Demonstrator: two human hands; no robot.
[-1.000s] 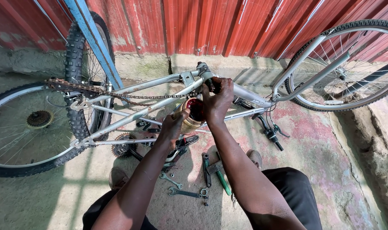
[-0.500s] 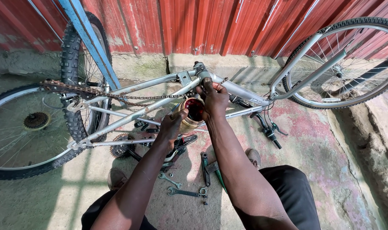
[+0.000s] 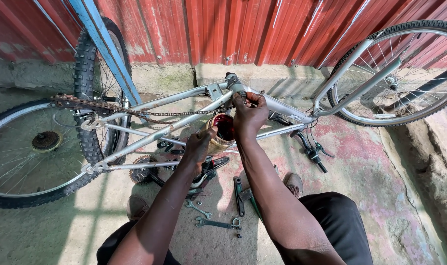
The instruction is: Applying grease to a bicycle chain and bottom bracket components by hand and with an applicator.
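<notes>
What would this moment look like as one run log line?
left hand: holds open tin | right hand: fingers at bottom bracket shell of upturned silver bicycle frame | wrenches on ground

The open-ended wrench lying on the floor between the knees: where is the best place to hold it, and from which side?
Take the wrench by its straight, narrow shank, coming from above. It lies flat on the concrete floor, so only its top is free. Stay off its right end, where small parts lie against it.
</notes>
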